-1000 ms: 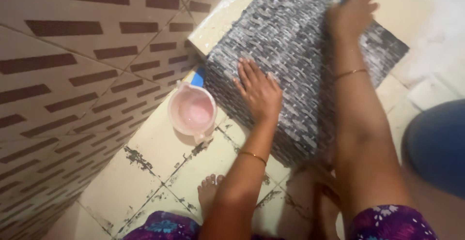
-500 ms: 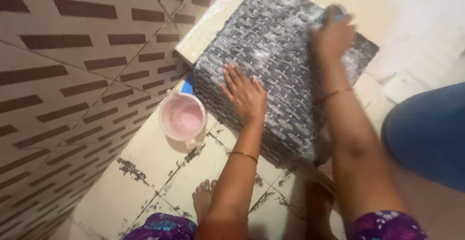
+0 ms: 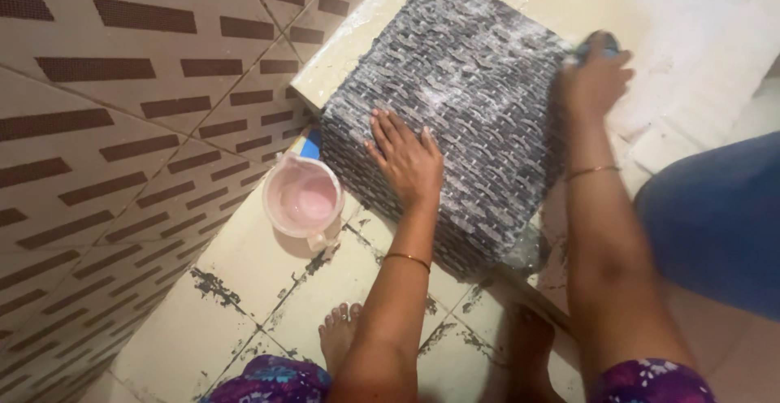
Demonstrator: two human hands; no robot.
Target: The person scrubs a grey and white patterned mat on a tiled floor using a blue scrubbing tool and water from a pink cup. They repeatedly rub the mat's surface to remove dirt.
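Right grip [image 3: 593,82] clutches a blue scrubber [image 3: 600,44]; left palm [image 3: 406,159] flat on soapy woven mat [image 3: 463,86].

A pink jug [image 3: 302,198] stands on the tiled floor [image 3: 244,265], beside the patterned wall [image 3: 122,127]; a blue container [image 3: 719,220] is farther from that wall.

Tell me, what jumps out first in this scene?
A grey woven mat, streaked with white suds, lies across the pale floor tiles. The left hand presses flat on its near edge, while the right hand grips something blue at its far edge. A pink jug stands left of the mat.
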